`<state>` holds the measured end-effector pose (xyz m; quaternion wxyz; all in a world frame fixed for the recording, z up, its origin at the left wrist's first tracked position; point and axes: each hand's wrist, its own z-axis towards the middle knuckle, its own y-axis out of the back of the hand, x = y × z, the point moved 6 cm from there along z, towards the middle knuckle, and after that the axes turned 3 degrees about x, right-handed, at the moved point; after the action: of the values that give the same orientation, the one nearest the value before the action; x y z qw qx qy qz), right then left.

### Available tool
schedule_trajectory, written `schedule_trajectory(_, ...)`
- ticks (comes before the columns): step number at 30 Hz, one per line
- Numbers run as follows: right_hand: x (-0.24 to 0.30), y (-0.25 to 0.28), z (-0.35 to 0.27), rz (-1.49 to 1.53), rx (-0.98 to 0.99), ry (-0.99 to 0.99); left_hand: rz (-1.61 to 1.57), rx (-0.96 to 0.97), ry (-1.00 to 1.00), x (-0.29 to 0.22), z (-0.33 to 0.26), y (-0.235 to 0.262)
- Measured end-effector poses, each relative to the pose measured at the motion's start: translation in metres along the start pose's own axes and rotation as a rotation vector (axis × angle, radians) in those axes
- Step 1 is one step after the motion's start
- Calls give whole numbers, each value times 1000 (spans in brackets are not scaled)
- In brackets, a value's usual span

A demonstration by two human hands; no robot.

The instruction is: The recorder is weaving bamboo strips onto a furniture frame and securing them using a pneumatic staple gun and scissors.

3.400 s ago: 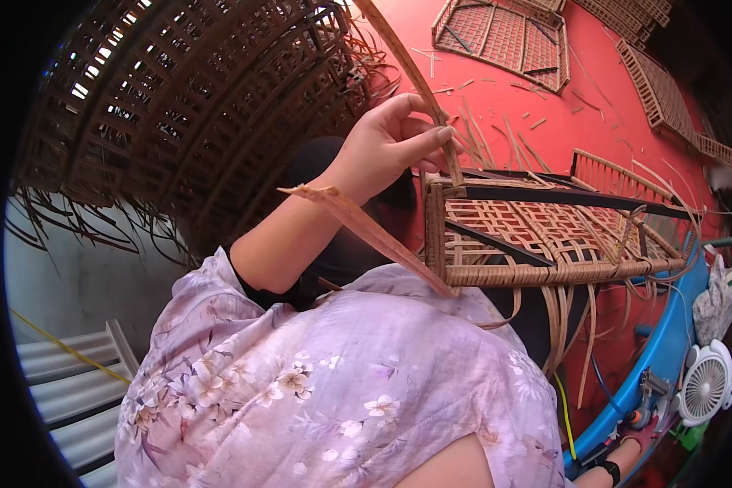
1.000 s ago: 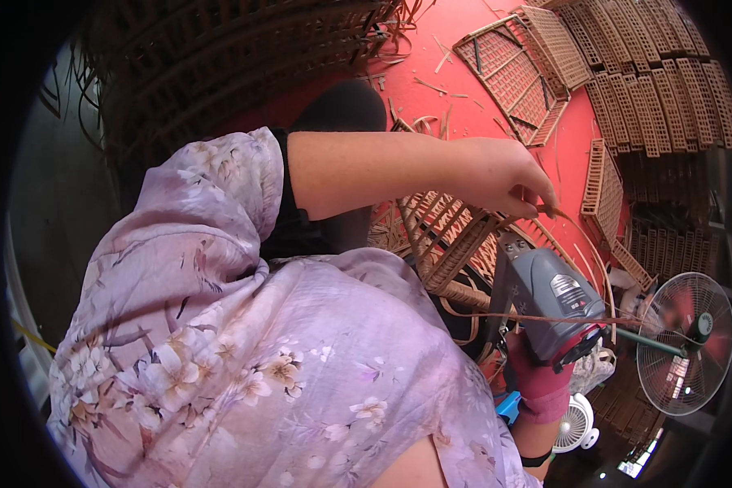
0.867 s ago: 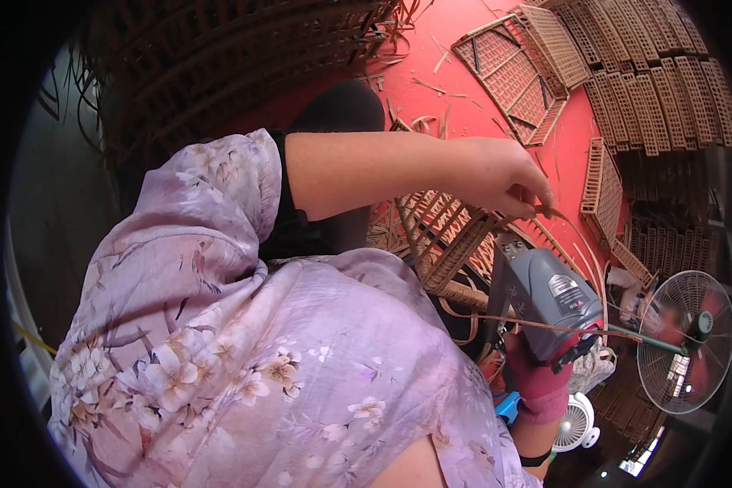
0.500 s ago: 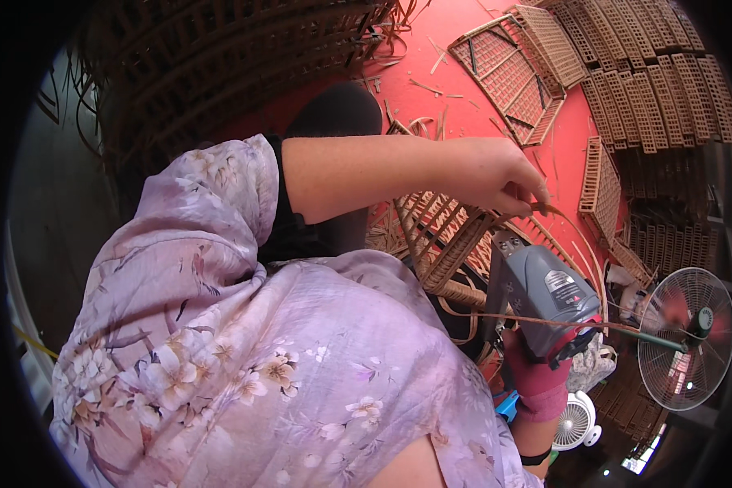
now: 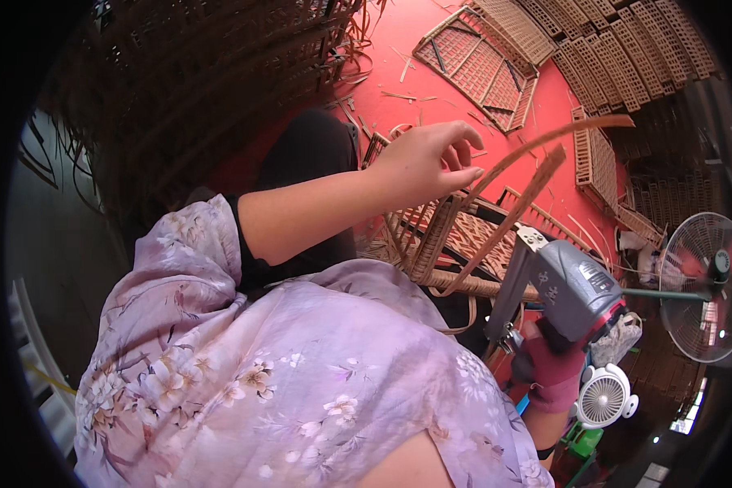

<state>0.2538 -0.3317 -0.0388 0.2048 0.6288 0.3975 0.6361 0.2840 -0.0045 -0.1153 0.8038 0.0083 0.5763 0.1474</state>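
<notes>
Red workshop floor (image 5: 455, 41), strewn with cane offcuts; finished woven panels (image 5: 480, 65) lie well apart at the top, a standing fan (image 5: 703, 285) at right. Left hand (image 5: 427, 163): fingers pinched on a long flat cane strip (image 5: 537, 175) that arcs down to the half-woven wicker frame (image 5: 455, 240) in the lap. Right hand (image 5: 553, 370), red-gloved, closed around a grey staple gun (image 5: 573, 289) just beside the frame. Step judged: fixing a strip. Next move calls for seating the strip flat and bringing the gun's nose square onto it.
</notes>
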Motion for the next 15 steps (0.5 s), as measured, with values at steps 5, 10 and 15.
schedule_trajectory(5, -56, 63, -26, 334, -246, -82, 288, -28, -417, -30, -20, -7)
schedule_trajectory(10, -168, 116, -58, 636, -417, -248, 548, -15, -491, -44, -23, -20)
schedule_trajectory(15, -289, 147, -107, 1120, -732, -329, 794, -20, -577, -53, -26, -27)
